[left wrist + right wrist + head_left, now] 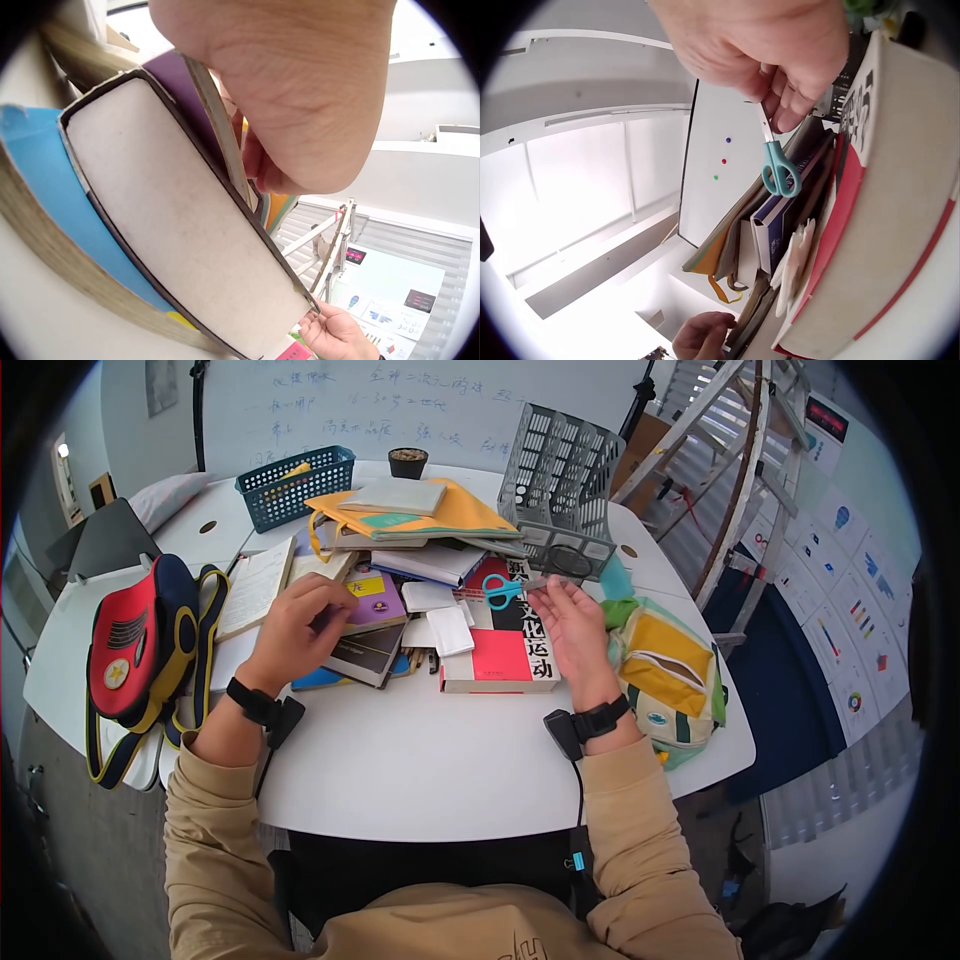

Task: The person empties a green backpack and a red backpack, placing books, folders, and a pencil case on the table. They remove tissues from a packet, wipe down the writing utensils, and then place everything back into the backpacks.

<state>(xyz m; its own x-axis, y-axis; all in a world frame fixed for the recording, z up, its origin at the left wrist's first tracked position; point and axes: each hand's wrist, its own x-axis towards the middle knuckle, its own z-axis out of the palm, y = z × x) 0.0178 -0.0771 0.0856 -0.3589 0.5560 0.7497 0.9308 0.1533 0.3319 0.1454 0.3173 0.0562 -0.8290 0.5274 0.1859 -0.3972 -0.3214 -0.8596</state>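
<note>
My right hand (pixel 573 628) pinches a pair of scissors (pixel 508 590) by the blades, with the teal handles pointing left. In the right wrist view, the scissors (pixel 773 154) hang handles down from the fingertips. Below them lies a thick red, black and white book (pixel 500 650), with folded white paper (pixel 450 631) on its left part. My left hand (pixel 290 628) is at the left side of the pile, fingers loosely curled over a purple book (pixel 375 596), holding nothing visible. Under that is a dark-covered book (pixel 180 217), whose page edges fill much of the left wrist view.
An orange folder bag (pixel 460 508) tops the pile behind. A teal basket (pixel 290 495) and a grey file rack (pixel 555 470) stand at the back. A red and navy bag (pixel 140 645) lies left, a yellow and green pouch (pixel 665 670) right. An open book (pixel 255 585) lies left.
</note>
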